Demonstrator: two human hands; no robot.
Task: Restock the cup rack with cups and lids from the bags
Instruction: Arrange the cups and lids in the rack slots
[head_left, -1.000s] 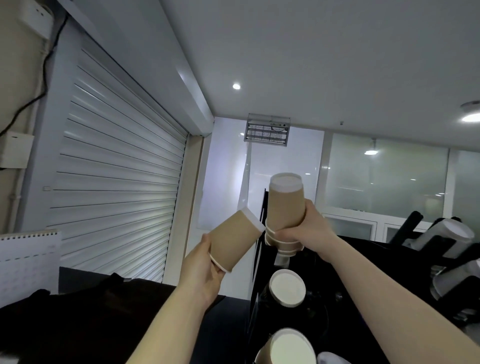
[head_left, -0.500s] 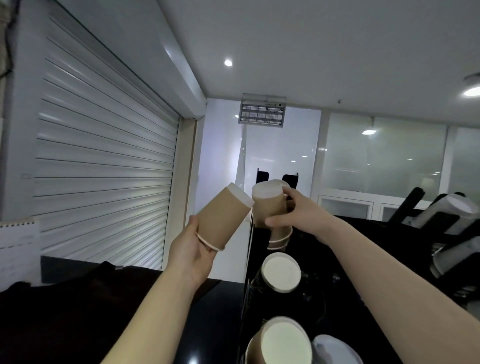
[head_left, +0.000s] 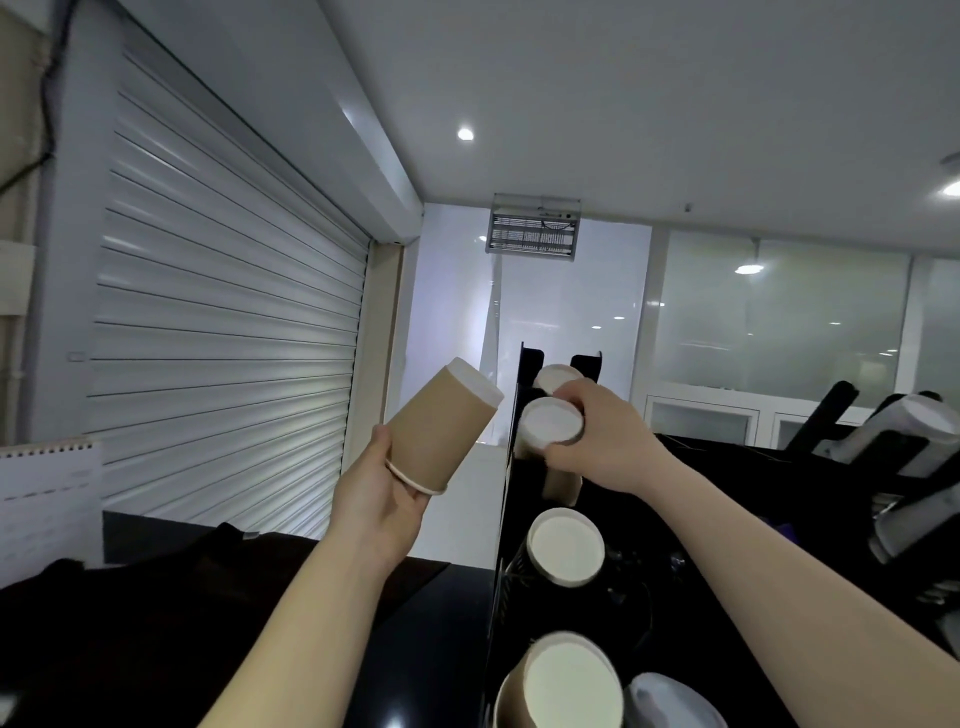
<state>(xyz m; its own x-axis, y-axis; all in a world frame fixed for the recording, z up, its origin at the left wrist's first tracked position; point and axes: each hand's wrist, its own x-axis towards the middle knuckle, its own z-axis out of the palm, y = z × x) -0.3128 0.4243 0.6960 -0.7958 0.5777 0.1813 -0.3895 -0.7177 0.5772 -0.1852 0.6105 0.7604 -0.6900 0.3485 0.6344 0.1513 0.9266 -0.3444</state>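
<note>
No text could be read; the print on the calendar (head_left: 49, 499), well left of the left fingers (head_left: 410, 493), was blurred.

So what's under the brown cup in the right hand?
Below the right hand gripping the upside-down brown paper cup, more brown cup wall pokes out against the black rack. The rest is covered.

Upturned brown paper cup (head_left: 441, 423) tilted in left hand (head_left: 382, 493), white-bottomed brown cups (head_left: 551, 428) in right hand (head_left: 608, 441), at top of black rack (head_left: 531, 359)
</note>
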